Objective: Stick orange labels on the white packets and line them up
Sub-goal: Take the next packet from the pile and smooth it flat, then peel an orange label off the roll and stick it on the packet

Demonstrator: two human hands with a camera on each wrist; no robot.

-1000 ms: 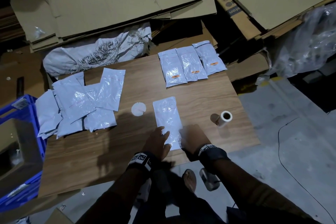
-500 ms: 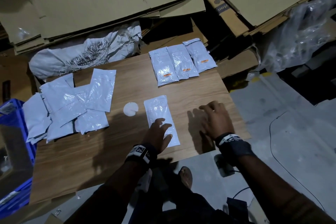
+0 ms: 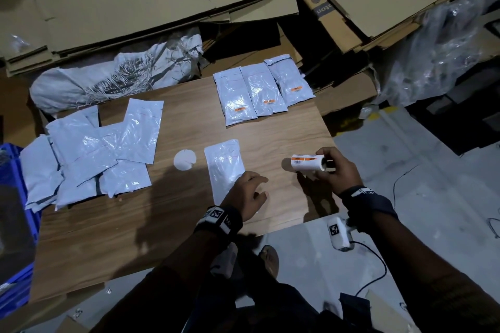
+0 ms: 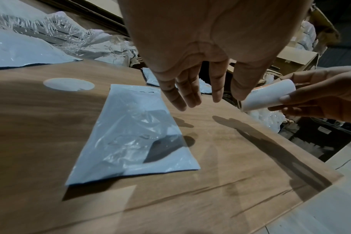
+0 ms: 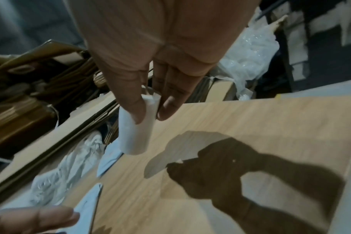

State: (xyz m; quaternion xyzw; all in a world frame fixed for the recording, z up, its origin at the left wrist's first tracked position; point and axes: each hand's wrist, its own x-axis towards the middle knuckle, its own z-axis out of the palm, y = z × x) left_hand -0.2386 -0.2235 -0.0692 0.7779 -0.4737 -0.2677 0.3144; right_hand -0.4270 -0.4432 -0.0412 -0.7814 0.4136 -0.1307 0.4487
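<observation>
Pale grey-white glossy film is seen on the packets [image 3: 224,167]. Orange labels [image 3: 240,109] are carried by three. The label roll [image 3: 307,162] is white, banded orange with barcodes. The table [image 3: 135,224] is brown wood-grained.

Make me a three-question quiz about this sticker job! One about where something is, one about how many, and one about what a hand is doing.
1. Where is the label roll?
A. in the right hand
B. flat on the table
C. on the packet pile

2. How many packets in the far row carry an orange label?
A. one
B. three
C. five

3. What is the left hand doing?
A. gripping the roll
B. making a fist
C. holding nothing, fingers loose

Answers: 1 A, the right hand has its thumb and fingers round the roll. 2 B, each of the three shows an orange label. 3 C, the left wrist view shows loose fingers above the unlabelled packet.
</observation>
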